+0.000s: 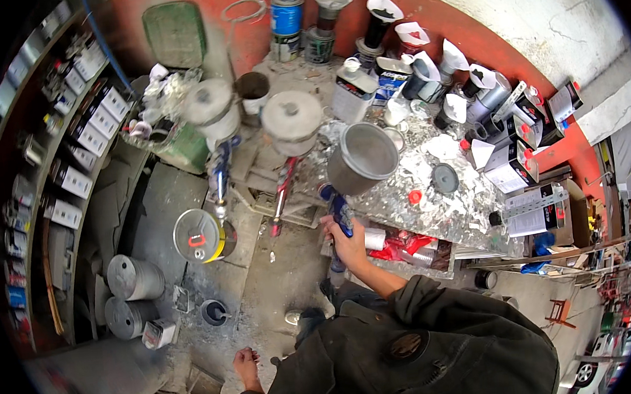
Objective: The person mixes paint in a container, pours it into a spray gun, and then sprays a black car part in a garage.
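My right hand is wrapped round the handle of a blue spray gun beside the bench's left edge. An open grey cup rises just above that gun and seems fixed to it; its inside looks grey. Low in the view, my left hand hangs away from the bench with curled fingers, and I see nothing in it. Left of the held gun are a red spray gun under a lidded cup and another blue spray gun under a second lidded cup.
The paint-stained bench carries several cans, paper strainers and a grey lid. An open-topped tin stands on the left, with two metal drums beyond. Shelves of boxes and cans line the left.
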### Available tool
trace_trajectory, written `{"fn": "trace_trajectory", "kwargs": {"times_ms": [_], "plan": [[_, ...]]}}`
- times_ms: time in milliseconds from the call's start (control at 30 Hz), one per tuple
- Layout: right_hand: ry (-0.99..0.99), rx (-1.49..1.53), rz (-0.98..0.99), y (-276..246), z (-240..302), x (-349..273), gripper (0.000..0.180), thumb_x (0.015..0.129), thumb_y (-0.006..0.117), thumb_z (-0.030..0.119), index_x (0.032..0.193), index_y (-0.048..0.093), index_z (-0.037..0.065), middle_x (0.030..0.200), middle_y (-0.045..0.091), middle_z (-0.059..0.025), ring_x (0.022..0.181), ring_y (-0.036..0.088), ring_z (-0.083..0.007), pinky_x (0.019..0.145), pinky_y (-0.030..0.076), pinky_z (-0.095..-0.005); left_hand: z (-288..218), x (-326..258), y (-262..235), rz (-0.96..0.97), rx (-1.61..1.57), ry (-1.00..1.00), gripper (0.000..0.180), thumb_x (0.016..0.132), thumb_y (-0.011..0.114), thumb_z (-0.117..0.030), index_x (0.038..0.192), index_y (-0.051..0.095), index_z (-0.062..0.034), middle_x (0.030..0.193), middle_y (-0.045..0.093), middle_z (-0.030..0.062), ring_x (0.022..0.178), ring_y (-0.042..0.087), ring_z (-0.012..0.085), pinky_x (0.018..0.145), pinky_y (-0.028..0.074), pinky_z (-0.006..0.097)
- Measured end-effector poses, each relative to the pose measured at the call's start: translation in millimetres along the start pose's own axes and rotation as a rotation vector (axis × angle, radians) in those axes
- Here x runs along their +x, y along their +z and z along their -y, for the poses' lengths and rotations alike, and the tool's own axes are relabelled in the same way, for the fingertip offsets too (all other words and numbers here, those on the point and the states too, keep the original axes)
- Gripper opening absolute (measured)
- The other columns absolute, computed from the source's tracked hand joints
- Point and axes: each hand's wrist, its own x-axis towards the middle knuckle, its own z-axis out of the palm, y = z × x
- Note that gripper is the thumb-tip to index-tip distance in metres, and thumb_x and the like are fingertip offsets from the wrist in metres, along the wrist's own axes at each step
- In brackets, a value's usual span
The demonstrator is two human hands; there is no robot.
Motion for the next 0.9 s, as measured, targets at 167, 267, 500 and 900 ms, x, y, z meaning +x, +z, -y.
{"fn": "trace_trajectory", "kwargs": {"times_ms": [167,267,500,900], "plan": [[0.078,0.083,-0.092,-7.7,-17.5,63.8,0.029,0.097,0.053,0.009,0.124,0.055,-0.002,0.106,0.069,-0.011,0.085,0.066,-0.015,0.076,0.054,-0.029,-47.1,-6.1,70.7,0.152,0.063,0.072,0.02,0.098,0.06,-0.024,0.097,0.065,-0.0049,0.081,0.069,0.0055,0.067,0.064,0.0139,0.059,0.049,0.027],[0.072,0.02,-0.203,-0.3,-39.3,86.9,0.054,0.095,0.055,0.01,0.144,0.034,0.0,0.112,0.068,-0.0133,0.093,0.068,-0.0183,0.082,0.053,-0.0323,-105.9,-22.2,103.9,0.216,0.132,0.144,0.015,0.096,0.06,-0.02,0.095,0.065,-0.0051,0.082,0.07,0.0054,0.069,0.066,0.0132,0.059,0.049,0.026],[0.083,-0.256,-0.444,53.9,-50.0,114.6,0.08,0.089,0.061,0.012,0.152,0.015,-0.005,0.126,0.06,-0.026,0.114,0.058,-0.0428,0.099,0.044,-0.0436,-181.1,-10.3,122.7,0.328,0.175,0.203,0.016,0.095,0.06,-0.017,0.095,0.063,-0.0016,0.083,0.069,0.0063,0.071,0.065,0.0143,0.06,0.047,0.026],[0.079,-0.11,-0.056,-114.9,-28.5,66.8,0.071,0.08,0.075,0.021,0.139,0.045,-0.004,0.103,0.07,-0.0182,0.094,0.069,-0.0246,0.082,0.055,-0.0359,-298.8,-16.0,295.0,0.931,0.559,0.392,0.014,0.095,0.064,-0.013,0.096,0.064,0.0008,0.085,0.068,0.0066,0.074,0.062,0.012,0.069,0.05,0.026]]}}
